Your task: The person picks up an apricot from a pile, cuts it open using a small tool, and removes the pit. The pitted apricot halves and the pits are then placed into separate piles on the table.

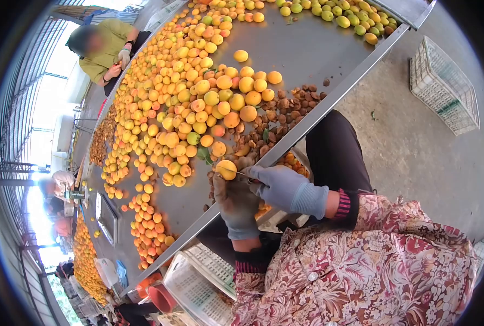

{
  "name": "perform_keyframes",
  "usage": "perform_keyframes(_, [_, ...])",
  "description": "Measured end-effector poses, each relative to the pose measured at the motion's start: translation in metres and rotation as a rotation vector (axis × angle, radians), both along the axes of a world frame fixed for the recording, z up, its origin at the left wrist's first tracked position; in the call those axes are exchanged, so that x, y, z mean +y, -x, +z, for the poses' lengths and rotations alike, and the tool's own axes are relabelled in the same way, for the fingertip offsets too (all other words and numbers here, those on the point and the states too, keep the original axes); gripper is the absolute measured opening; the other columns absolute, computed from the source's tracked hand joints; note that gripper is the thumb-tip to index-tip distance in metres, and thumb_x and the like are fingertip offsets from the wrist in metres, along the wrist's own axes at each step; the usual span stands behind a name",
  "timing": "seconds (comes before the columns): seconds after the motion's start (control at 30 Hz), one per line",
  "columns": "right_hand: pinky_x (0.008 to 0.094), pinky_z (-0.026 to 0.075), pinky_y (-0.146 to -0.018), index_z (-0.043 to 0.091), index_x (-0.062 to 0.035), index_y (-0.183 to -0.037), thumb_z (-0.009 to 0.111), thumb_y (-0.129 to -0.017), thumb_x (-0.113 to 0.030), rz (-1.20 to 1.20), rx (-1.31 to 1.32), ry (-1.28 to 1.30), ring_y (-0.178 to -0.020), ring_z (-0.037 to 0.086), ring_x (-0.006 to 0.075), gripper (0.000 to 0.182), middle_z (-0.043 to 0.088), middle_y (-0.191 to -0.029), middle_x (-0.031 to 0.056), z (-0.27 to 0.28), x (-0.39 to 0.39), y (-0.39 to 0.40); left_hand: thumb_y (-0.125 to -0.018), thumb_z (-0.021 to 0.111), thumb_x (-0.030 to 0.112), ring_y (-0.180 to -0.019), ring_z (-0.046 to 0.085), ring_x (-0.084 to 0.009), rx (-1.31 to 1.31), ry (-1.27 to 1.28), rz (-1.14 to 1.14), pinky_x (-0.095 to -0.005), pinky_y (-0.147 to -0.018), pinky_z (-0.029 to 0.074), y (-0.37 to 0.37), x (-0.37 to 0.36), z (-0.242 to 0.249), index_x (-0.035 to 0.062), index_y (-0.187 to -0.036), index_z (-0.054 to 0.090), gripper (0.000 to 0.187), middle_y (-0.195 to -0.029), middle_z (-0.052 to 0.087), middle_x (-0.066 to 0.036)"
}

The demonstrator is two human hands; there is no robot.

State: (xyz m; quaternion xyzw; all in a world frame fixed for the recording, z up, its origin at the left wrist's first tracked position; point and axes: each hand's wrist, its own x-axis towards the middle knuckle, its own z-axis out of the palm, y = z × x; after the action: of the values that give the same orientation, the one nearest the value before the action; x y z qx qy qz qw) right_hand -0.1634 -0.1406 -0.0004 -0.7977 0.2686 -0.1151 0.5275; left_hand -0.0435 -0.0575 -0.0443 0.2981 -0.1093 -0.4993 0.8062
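My left hand (235,204), in a grey glove, holds a yellow-orange fruit (226,169) in its fingers near the metal table's front edge. Beside it, my right hand (287,188), also gloved in grey, is closed around a small knife (241,173) whose thin blade reaches the fruit. Behind my hands, brown pits (288,111) are heaped along the table edge. A large pile of yellow and orange fruits (177,98) spreads over the metal table (296,49).
Greenish fruits (342,16) lie at the table's far right. White crates stand on the floor at right (443,84) and below the table (198,277). Red buckets (160,298) are at lower left. A person (103,51) in a yellow-green top sits across the table.
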Motion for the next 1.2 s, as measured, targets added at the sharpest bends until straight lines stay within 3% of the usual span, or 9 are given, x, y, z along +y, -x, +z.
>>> perform_keyframes(0.1, [0.0439, 0.049, -0.071, 0.056, -0.0073, -0.11, 0.049, -0.085, -0.02, 0.019, -0.014, 0.096, -0.08, 0.062, 0.0353, 0.028, 0.063, -0.084, 0.018, 0.007, -0.007, 0.004, -0.091, 0.051, 0.028, -0.102, 0.056, -0.0259, 0.114, -0.025, 0.102, -0.0417, -0.092, 0.044, -0.005, 0.003, 0.014, 0.003, -0.125, 0.045, 0.043, -0.114, 0.058, -0.012])
perform_keyframes(0.17, [0.0438, 0.049, -0.071, 0.055, -0.0071, -0.111, 0.049, -0.085, -0.02, 0.046, -0.001, 0.108, -0.08, 0.062, 0.0353, 0.029, 0.063, -0.084, 0.0178, 0.015, -0.013, 0.007, -0.09, 0.054, 0.021, -0.096, 0.058, -0.0229, -0.322, -0.083, 0.016, -0.0382, -0.086, 0.047, -0.009, 0.003, 0.028, 0.0029, -0.123, 0.047, 0.039, -0.107, 0.06, -0.01])
perform_keyframes(0.37, [0.0442, 0.049, -0.073, 0.053, -0.007, -0.112, 0.049, -0.085, -0.02, 0.017, 0.052, 0.068, -0.081, 0.062, 0.0352, 0.03, 0.063, -0.085, 0.0179, 0.012, 0.0, 0.004, -0.09, 0.053, 0.027, -0.093, 0.059, -0.0237, -0.059, -0.055, 0.135, -0.0423, -0.085, 0.047, -0.002, -0.01, 0.006, 0.0009, -0.118, 0.051, 0.038, -0.103, 0.061, -0.009])
perform_keyframes(0.6, [0.0426, 0.048, -0.073, 0.051, -0.007, -0.119, 0.053, -0.088, -0.022, -0.04, 0.107, 0.027, -0.083, 0.061, 0.0375, 0.035, 0.062, -0.087, 0.0201, 0.002, 0.002, 0.002, -0.095, 0.04, 0.045, -0.1, 0.056, -0.0277, -0.023, -0.058, 0.042, -0.0451, -0.092, 0.043, 0.02, -0.016, 0.016, 0.0001, -0.118, 0.049, 0.051, -0.108, 0.058, -0.012])
perform_keyframes(0.83, [0.0382, 0.049, -0.076, 0.053, -0.0045, -0.118, 0.056, -0.086, -0.019, -0.109, 0.004, 0.022, -0.086, 0.062, 0.035, 0.035, 0.063, -0.093, 0.02, -0.018, 0.002, 0.002, -0.095, 0.043, 0.038, -0.1, 0.056, -0.024, -0.118, -0.12, 0.072, -0.0404, -0.09, 0.044, 0.013, -0.015, 0.004, 0.0036, -0.119, 0.049, 0.043, -0.111, 0.058, -0.011])
perform_keyframes(0.93, [0.0356, 0.049, -0.077, 0.053, -0.0035, -0.118, 0.056, -0.086, -0.018, -0.057, -0.018, -0.049, -0.088, 0.063, 0.0325, 0.036, 0.063, -0.094, 0.0192, 0.0, -0.007, 0.01, -0.096, 0.044, 0.031, -0.099, 0.056, -0.0214, 0.032, -0.003, -0.042, -0.0376, -0.089, 0.045, 0.004, -0.006, 0.01, 0.0046, -0.119, 0.05, 0.036, -0.11, 0.059, -0.009])
perform_keyframes(1.03, [0.0418, 0.049, -0.076, 0.056, -0.006, -0.11, 0.053, -0.083, -0.018, 0.024, -0.023, -0.186, -0.088, 0.061, 0.0362, 0.029, 0.063, -0.092, 0.0195, 0.014, -0.016, 0.013, -0.095, 0.045, 0.027, -0.097, 0.057, -0.0188, -0.022, 0.062, -0.158, -0.0364, -0.088, 0.045, -0.004, -0.004, 0.014, 0.0045, -0.119, 0.05, 0.033, -0.108, 0.06, -0.008])
perform_keyframes(1.1, [0.0421, 0.049, -0.075, 0.055, -0.006, -0.111, 0.052, -0.085, -0.02, 0.014, -0.038, -0.06, -0.086, 0.061, 0.0365, 0.029, 0.063, -0.09, 0.0196, 0.008, -0.016, 0.011, -0.096, 0.043, 0.029, -0.095, 0.058, -0.0185, -0.269, -0.112, -0.016, -0.0366, -0.087, 0.047, -0.002, -0.007, 0.022, 0.0033, -0.118, 0.049, 0.035, -0.105, 0.061, -0.008])
perform_keyframes(1.2, [0.0427, 0.049, -0.075, 0.053, -0.0062, -0.112, 0.051, -0.086, -0.022, -0.111, -0.021, -0.089, -0.085, 0.061, 0.0371, 0.03, 0.062, -0.088, 0.02, -0.001, 0.003, 0.006, -0.096, 0.041, 0.035, -0.095, 0.058, -0.0219, -0.176, -0.058, 0.011, -0.0392, -0.086, 0.048, 0.007, -0.016, 0.013, 0.002, -0.118, 0.049, 0.04, -0.105, 0.06, -0.01])
